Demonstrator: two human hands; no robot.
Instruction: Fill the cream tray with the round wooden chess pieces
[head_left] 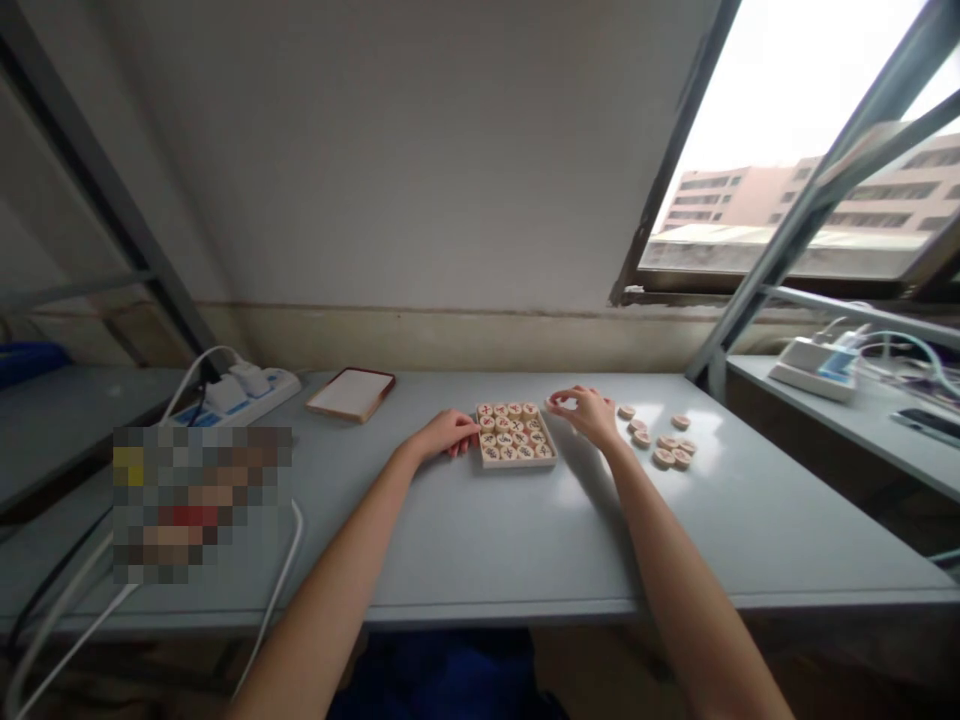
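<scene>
A shallow wooden box [519, 462] sits on the desk between my hands, filled with rows of round Chinese chess pieces [505, 439] marked with characters. My left hand [448, 434] is closed at the box's left edge, thumb and finger gripping its side. Just off the box's upper right corner, my right hand [588, 412] pinches one round chess piece [553, 403] between thumb and fingertips. Several loose chess pieces [665, 457] lie on the desk to the right of that hand, some resting against each other.
A flat box lid [351, 392] with a reddish-brown rim lies at the back left of the desk [510, 545]. Behind it is a power strip [259, 390] with plugs and white cables. A blurred patch [199, 505] covers something at left. Metal posts [720, 350] flank the desk.
</scene>
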